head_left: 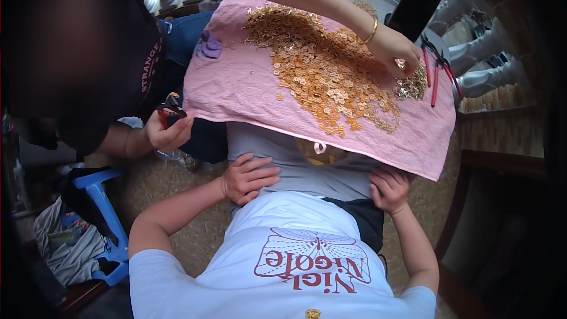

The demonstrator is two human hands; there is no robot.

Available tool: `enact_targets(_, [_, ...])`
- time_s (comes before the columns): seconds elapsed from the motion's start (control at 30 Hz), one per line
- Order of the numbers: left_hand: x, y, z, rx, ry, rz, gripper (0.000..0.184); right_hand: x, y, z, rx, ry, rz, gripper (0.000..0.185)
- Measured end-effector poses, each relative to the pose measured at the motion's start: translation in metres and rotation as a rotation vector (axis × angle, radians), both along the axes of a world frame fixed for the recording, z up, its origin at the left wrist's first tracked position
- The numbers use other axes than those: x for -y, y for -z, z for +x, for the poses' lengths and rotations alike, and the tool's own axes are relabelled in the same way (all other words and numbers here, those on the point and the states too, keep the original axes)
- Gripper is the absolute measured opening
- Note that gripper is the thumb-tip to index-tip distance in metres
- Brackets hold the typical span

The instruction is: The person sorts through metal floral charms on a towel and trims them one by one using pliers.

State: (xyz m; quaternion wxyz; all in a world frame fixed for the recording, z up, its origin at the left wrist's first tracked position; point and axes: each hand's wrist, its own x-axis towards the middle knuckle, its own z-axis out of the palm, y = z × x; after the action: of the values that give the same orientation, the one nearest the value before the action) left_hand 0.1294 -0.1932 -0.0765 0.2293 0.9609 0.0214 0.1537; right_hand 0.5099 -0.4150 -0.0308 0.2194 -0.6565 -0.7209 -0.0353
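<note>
My left hand lies flat on one thigh of my grey trousers, fingers stretched out and slightly apart. On the other thigh rests my right hand, its fingers loosely bent and partly apart, close below the edge of a pink towel. Neither hand holds anything. Spread over the towel is a large heap of small gold-coloured metal pieces, with a smaller pale-gold pile to its right.
A co-worker at the left holds red-handled pliers in one hand; the other hand reaches across to the pale-gold pile. More red-handled pliers, a dark phone, a purple item and a blue stool surround me.
</note>
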Motion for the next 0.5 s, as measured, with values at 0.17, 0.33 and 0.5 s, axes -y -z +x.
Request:
enact_targets(0.17, [-0.0013,0.0024,0.0013,0.011,0.015,-0.011,0.053,0.0047,0.0089,-0.0034,-0.024,0.084,0.012,0.019])
enact_targets(0.33, [-0.0020,0.0020,0.0000,0.003,0.028,-0.009,0.054,0.0021,0.0056,-0.0068,-0.014,0.119,0.030,0.019])
enact_targets(0.5, [-0.0006,0.0014,-0.0003,0.001,0.019,0.001,0.054,0.0032,0.0081,-0.0074,-0.026,0.123,0.027,0.018])
